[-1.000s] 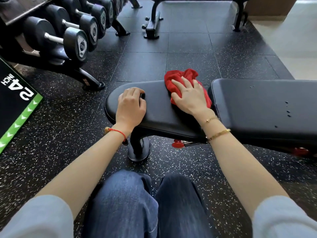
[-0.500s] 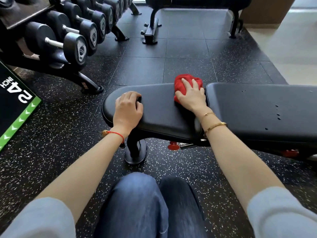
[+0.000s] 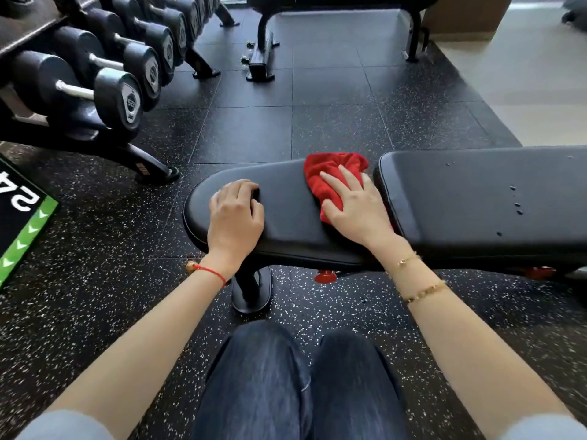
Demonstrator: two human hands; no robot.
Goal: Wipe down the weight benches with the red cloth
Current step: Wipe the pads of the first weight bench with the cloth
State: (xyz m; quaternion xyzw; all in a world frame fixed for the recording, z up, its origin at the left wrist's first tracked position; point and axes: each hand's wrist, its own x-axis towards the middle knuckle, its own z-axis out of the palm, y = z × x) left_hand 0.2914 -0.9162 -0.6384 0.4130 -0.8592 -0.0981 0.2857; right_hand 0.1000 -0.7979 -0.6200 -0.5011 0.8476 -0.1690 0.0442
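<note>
A black padded weight bench crosses the view in front of me: a rounded seat pad on the left and a longer back pad on the right, with a narrow gap between them. The red cloth lies on the seat pad's right end, next to that gap. My right hand presses flat on the cloth, fingers spread. My left hand rests on the seat pad's left end with its fingers curled under, nothing in it. A few small drops or marks dot the back pad.
A dumbbell rack with several black dumbbells stands at the left. A black and green plyo box sits at the far left edge. A second bench stands at the back. The bench post's foot is near my knees.
My right hand and the red cloth slid toward the far edge of the seat pad, then came back toward me. My left hand stayed in place. The camera tilted up a little.
</note>
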